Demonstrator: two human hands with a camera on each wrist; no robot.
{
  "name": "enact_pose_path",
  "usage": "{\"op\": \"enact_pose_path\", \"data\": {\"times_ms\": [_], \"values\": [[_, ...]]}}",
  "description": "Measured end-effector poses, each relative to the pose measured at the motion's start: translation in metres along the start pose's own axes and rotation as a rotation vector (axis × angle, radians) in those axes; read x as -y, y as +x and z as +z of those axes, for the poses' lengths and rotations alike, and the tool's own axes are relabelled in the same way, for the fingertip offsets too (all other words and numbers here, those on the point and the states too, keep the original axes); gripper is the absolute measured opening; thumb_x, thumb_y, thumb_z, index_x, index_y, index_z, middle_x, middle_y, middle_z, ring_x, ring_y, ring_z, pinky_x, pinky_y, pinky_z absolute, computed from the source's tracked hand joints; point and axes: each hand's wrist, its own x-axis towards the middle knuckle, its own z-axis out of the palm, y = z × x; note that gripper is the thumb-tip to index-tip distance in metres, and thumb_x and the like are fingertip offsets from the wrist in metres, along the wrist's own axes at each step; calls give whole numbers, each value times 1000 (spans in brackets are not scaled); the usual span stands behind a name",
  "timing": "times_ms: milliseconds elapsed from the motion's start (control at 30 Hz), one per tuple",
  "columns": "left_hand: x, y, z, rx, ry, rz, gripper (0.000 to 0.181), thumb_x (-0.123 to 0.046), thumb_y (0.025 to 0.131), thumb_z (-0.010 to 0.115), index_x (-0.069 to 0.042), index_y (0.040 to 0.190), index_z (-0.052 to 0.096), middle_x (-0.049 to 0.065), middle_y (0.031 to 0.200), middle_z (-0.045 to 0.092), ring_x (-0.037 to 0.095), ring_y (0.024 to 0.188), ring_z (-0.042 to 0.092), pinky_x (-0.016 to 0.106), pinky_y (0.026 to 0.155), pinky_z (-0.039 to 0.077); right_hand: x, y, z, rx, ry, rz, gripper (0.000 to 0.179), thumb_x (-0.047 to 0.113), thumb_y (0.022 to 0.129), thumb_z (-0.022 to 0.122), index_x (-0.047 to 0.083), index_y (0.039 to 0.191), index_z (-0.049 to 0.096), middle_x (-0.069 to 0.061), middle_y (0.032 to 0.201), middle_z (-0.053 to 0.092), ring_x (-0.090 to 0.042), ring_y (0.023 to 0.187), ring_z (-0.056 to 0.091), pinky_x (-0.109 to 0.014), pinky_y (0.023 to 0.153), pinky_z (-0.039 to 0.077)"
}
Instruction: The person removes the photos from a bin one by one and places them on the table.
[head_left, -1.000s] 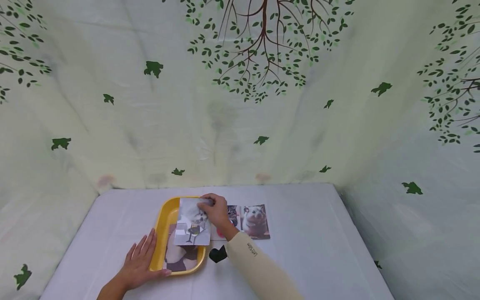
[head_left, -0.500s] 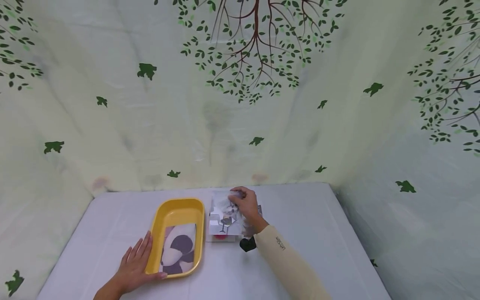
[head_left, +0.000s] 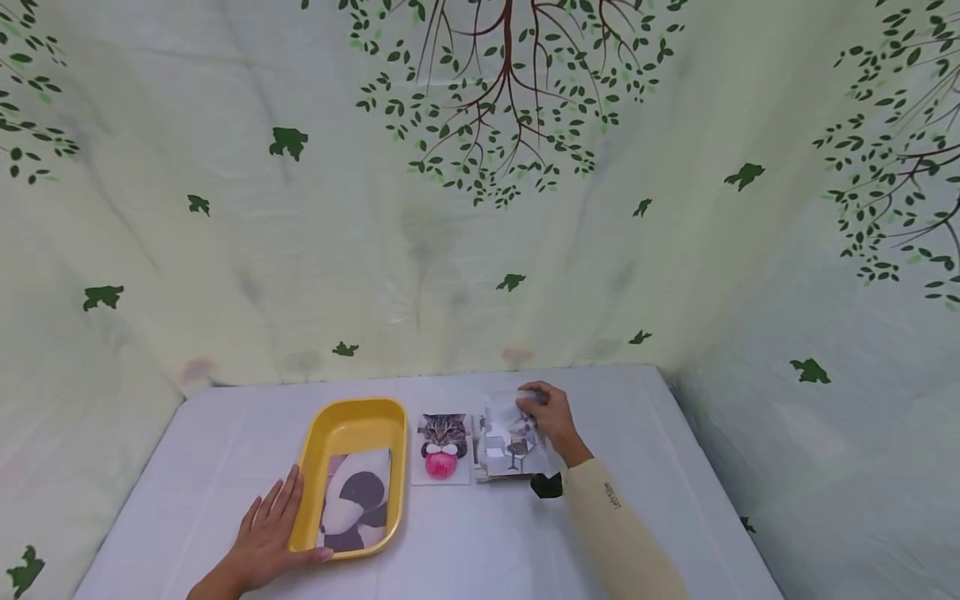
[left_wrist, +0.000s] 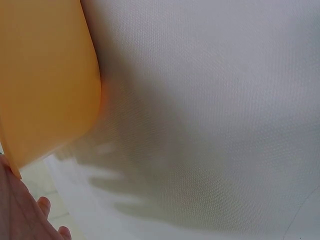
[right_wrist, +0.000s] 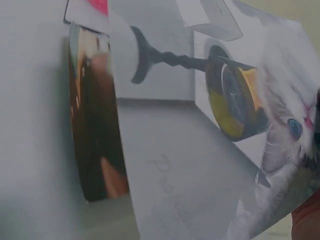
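Observation:
My right hand [head_left: 553, 421] pinches the far edge of a photo card [head_left: 512, 446] showing a white cat and a stemmed glass. The card is over another picture card on the table, whose dark, glossy face [right_wrist: 95, 120] shows beneath it in the right wrist view. To its left lies a card of a tabby cat with a pink ball [head_left: 442, 450]. A yellow tray [head_left: 306, 487] stands farther left, with a picture card of dark and pale patches [head_left: 356, 500] in its near part. My left hand [head_left: 262, 533] rests with straight fingers against the tray's left side, thumb along its near edge.
The table has a white cover [head_left: 450, 550]. Behind it rises a pale sheet [head_left: 420, 275] printed with branches and green leaf shapes. A black piece [head_left: 546, 486] sits by my right wrist.
My right hand has carried the white-cat card from above the tray rightward, past the tabby card, to over the rightmost card. My left hand has stayed at the tray.

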Motion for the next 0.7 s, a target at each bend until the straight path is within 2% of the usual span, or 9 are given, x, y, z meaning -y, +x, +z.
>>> {"op": "enact_pose_path", "data": {"times_ms": [200, 367, 533, 700], "values": [[-2, 2, 0, 9, 18, -14, 128, -62, 71, 70, 0, 152, -8, 17, 161, -4, 49, 137, 13, 69, 105, 8, -23, 3, -29, -11, -13, 74, 20, 7, 88, 69, 2, 108, 68, -16, 125, 59, -30, 120, 49, -48, 101, 40], [-4, 0, -1, 4, 1, -5, 127, -60, 72, 71, 0, 152, -7, 16, 161, -6, 49, 138, 13, 69, 106, 6, -42, 10, -47, -19, -68, 84, 21, 4, 89, 66, -1, 109, 65, -19, 125, 58, -32, 123, 47, -50, 104, 36], [-3, -1, -5, -4, -6, 0, 127, -59, 71, 72, 0, 152, -6, 15, 161, -7, 48, 138, 12, 67, 106, 5, -62, 15, -54, 7, -162, 108, 19, 2, 91, 63, -3, 109, 63, -22, 124, 57, -34, 120, 47, -51, 103, 37], [-3, -1, -4, 19, -15, -22, 128, -60, 71, 72, 0, 152, -7, 18, 161, -4, 49, 138, 11, 68, 106, 4, -78, 18, -54, 5, -244, 130, 15, 3, 91, 63, 0, 106, 64, -21, 120, 60, -33, 113, 52, -50, 98, 42]]}}
